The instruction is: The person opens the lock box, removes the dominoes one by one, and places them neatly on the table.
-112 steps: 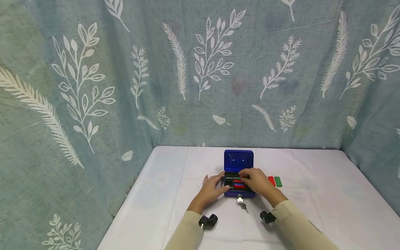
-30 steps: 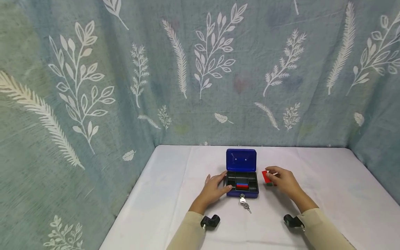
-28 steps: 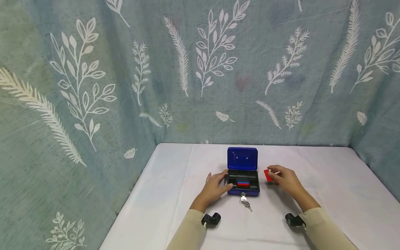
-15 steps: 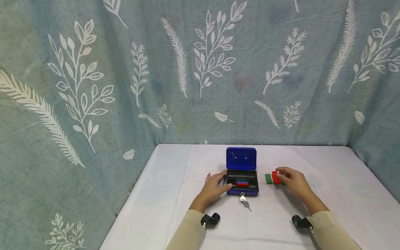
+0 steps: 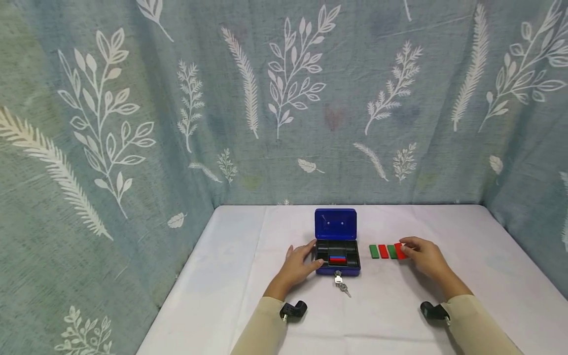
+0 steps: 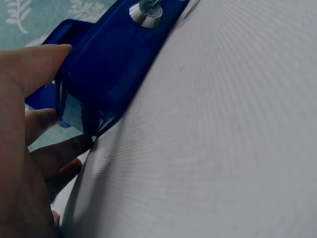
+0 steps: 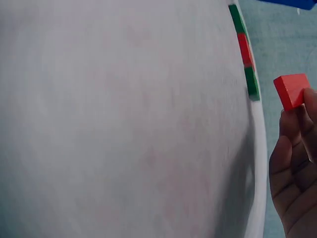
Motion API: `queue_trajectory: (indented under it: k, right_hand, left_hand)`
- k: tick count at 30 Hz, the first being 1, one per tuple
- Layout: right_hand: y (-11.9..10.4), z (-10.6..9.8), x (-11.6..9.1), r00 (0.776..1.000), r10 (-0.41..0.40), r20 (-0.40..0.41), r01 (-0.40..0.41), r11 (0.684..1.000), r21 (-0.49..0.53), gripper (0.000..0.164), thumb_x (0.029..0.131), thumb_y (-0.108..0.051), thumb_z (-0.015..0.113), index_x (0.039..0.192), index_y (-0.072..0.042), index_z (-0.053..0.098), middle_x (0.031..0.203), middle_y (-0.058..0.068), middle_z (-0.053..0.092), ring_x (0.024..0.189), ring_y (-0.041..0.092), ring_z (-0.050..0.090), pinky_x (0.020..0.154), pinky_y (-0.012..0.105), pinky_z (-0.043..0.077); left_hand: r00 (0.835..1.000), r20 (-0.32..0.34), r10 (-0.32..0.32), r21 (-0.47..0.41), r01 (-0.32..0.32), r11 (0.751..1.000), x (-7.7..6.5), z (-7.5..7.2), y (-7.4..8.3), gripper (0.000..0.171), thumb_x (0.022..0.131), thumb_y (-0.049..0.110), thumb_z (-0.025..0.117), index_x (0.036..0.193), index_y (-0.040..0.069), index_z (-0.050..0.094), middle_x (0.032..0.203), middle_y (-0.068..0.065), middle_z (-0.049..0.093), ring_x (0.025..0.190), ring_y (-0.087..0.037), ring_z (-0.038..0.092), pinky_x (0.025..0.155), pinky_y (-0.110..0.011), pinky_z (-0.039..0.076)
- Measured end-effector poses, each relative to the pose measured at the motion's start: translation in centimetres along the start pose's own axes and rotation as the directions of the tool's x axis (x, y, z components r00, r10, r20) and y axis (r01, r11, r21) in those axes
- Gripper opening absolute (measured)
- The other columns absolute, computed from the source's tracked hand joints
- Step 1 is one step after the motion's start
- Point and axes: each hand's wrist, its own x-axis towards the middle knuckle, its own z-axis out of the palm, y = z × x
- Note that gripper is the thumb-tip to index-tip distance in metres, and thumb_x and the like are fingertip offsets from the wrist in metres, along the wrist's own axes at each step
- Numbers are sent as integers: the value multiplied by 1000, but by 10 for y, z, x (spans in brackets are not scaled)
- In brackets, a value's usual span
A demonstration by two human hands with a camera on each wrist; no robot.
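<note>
A blue cash box [image 5: 336, 224] stands with its lid up and a black tray inside. My left hand [image 5: 295, 266] holds the box's left side, thumb over the rim and fingers against the outer wall [image 6: 94, 74]. In the tray's front middle compartment lie blocks, a blue edge showing beside red [image 5: 337, 260]. Pinched in my right hand [image 5: 428, 256] is a flat red block [image 7: 292, 90], held above the table at the right end of a row. That row is a green block [image 5: 374, 251], a red block [image 5: 383, 251] and another green block [image 5: 392, 251].
A key ring with keys [image 5: 343, 287] hangs from the front lock and lies on the cloth. White cloth covers the table [image 5: 377, 305]. A leaf-patterned curtain [image 5: 284, 162] stands behind and at the sides.
Blocks have gone from the box's tray into a row on the table at its right. My right hand has moved rightward with a red block. My left hand stays at the box.
</note>
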Motion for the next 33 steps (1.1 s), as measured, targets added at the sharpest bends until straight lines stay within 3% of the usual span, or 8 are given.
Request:
queue_trajectory:
  k: [11,22,33]
  right_hand:
    - [12,-4,9,999,24,-25,-26,997,-78,33,96,-17,60,123,3,61,106,19,64,98,36,58,81,51,49]
    - [11,-2,13,989,143,33,-139,986,-94,32,97,-14,58,123,5,60,117,27,60,104,39,55,89,56,46]
    - [8,-1,18,990,138,34,-134,985,-107,30,96,-14,59,119,5,62,109,23,63,96,34,56,85,53,48]
  left_hand:
    - [1000,-1,3,6,-3,1000,3,-1,-1,69,90,51,61,149,20,43,138,-3,56,129,-25,47,115,-55,7]
    - [1000,1,-8,-7,8,1000,-1,3,1,69,90,52,60,149,20,43,138,-4,55,130,-26,47,115,-54,6]
    - [999,4,-32,0,32,999,-2,-1,2,71,90,54,59,149,20,42,138,-3,55,130,-25,46,116,-54,5]
